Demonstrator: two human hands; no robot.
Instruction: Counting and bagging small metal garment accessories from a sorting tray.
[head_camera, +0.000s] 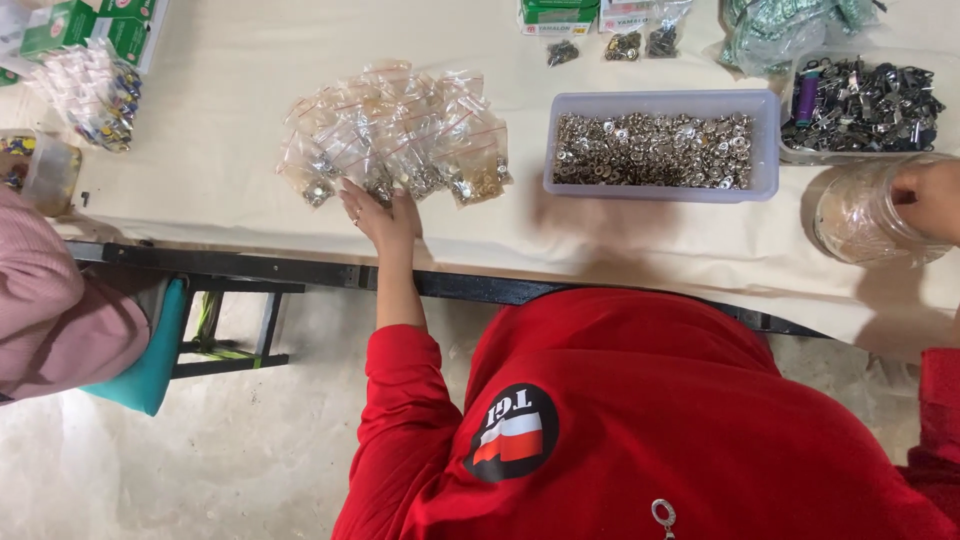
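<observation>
The left hand (380, 215) is lying flat with fingers spread near the table's (230, 150) front edge, holding nothing, fingertips just touching the near side of the pile of small clear zip bags (395, 130). The right hand (930, 198) is gripping a clear plastic jar (865, 215) by the right edge, just in front of the tray of metal snaps (660, 148).

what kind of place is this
Probably a small packing or sorting workshop for metal fasteners. A pile of small zip bags holding metal bits lies by the left hand, beside a tray of silver snaps and a bin of metal clips.
</observation>
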